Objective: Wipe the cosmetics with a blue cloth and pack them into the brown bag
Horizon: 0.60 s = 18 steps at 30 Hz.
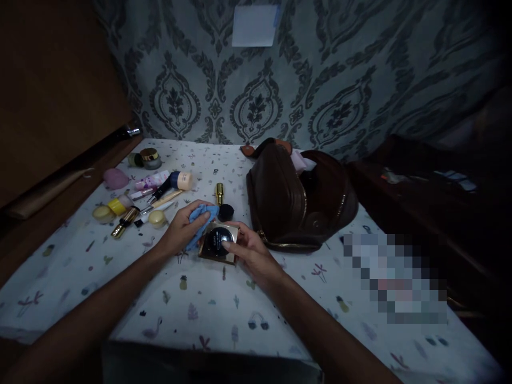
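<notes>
My left hand [182,229] is closed on a crumpled blue cloth [200,221], which rests against the edge of a square gold compact with a round black lid [219,241]. My right hand [244,250] grips that compact from the right, fingertips lying on the black lid. The compact sits low over a white patterned tablecloth [208,309]. Just behind the hands stand a small gold tube [219,193] and a round black cap [226,212].
A dark brown zip bag [298,200] lies open at the right of the hands. Several cosmetics lie at the left: a pink sponge [115,178], jars [151,158], tubes [152,181], a gold lipstick [124,222]. A patterned wall stands behind. A blurred patch covers the right.
</notes>
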Available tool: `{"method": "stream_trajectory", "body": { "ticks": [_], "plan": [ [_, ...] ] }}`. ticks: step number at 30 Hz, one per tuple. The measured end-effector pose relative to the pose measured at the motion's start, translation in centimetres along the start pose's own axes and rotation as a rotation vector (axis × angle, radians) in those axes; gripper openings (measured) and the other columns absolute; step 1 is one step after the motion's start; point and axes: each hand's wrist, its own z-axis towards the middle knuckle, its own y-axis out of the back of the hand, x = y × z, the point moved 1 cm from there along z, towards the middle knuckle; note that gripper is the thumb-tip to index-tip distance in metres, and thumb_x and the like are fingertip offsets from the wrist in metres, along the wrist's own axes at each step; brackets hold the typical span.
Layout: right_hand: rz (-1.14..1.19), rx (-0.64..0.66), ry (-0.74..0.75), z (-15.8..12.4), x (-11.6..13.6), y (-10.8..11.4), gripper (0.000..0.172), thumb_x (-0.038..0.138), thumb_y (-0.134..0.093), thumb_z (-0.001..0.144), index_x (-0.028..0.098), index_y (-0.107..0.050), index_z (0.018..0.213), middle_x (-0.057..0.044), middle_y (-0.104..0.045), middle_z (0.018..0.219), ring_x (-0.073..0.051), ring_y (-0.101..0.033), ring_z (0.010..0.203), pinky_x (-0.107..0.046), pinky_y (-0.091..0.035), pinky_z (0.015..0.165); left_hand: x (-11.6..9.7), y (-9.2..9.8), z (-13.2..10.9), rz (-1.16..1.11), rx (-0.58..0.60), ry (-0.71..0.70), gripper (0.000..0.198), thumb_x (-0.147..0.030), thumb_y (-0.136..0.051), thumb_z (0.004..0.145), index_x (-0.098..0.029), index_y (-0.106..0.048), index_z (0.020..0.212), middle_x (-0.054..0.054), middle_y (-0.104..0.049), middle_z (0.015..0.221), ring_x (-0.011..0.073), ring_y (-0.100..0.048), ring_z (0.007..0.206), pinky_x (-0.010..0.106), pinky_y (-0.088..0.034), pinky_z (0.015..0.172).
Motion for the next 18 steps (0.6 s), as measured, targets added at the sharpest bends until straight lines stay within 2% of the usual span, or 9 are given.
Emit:
{"method": "stream_trajectory", "body": {
  "ticks": [3,8,11,14,16,18],
  "plan": [
    [0.005,-0.038,0.031,0.1,0.1,0.1,0.044,0.032,-0.087,0.065,0.025,-0.067,0.104,0.000,-0.074,0.091,-0.019,-0.070,0.086,-0.036,-0.057,0.087,0.2,0.0,0.0,-0.005,-0.005,0.017,0.040,-0.051,-0.067,0.084,-0.021,-0.068,0.110,0.000,-0.065,0.070,0.0117,-0.051,0.045,0.023,-0.044,0.042],
    [0.021,-0.091,0.040,0.4,0.0,0.1,0.046,0.030,-0.087,0.064,0.025,-0.067,0.105,0.000,-0.074,0.092,-0.019,-0.070,0.088,-0.036,-0.057,0.088,0.1,0.2,0.0,0.007,0.066,0.010,0.045,-0.052,-0.064,0.086,-0.021,-0.067,0.118,-0.001,-0.062,0.062,0.0140,-0.053,0.045,0.025,-0.044,0.044],
    [0.087,-0.116,0.042,0.5,0.0,0.1,0.047,0.030,-0.088,0.063,0.024,-0.067,0.105,0.000,-0.075,0.093,-0.019,-0.071,0.089,-0.035,-0.057,0.087,-0.4,0.3,0.0,0.083,0.056,-0.042,0.043,-0.052,-0.063,0.087,-0.021,-0.070,0.117,0.002,-0.069,0.077,0.0165,-0.061,0.059,0.026,-0.049,0.054],
    [0.166,-0.170,0.029,0.6,0.0,0.2,0.043,0.029,-0.087,0.065,0.024,-0.067,0.103,0.000,-0.075,0.094,-0.017,-0.070,0.087,-0.031,-0.057,0.084,-0.8,0.5,0.2,0.143,0.073,-0.112,0.040,-0.049,-0.065,0.086,-0.020,-0.072,0.112,0.006,-0.073,0.100,0.0215,-0.067,0.087,0.029,-0.053,0.077],
    [0.203,-0.199,0.019,0.7,0.0,0.4,0.039,0.029,-0.087,0.067,0.023,-0.067,0.101,0.001,-0.075,0.094,-0.016,-0.070,0.084,-0.029,-0.057,0.080,-0.8,0.5,0.2,0.125,0.119,-0.124,0.043,-0.046,-0.073,0.079,-0.020,-0.071,0.113,0.006,-0.073,0.106,0.0241,-0.067,0.096,0.031,-0.053,0.085],
    [0.236,-0.204,0.015,0.8,0.0,0.4,0.037,0.029,-0.088,0.067,0.023,-0.068,0.098,0.001,-0.074,0.093,-0.015,-0.069,0.084,-0.027,-0.056,0.079,-0.7,0.5,0.2,0.103,0.158,-0.110,0.053,-0.041,-0.081,0.069,-0.020,-0.068,0.117,0.006,-0.073,0.108,0.0250,-0.067,0.098,0.032,-0.053,0.086]
  ]
}}
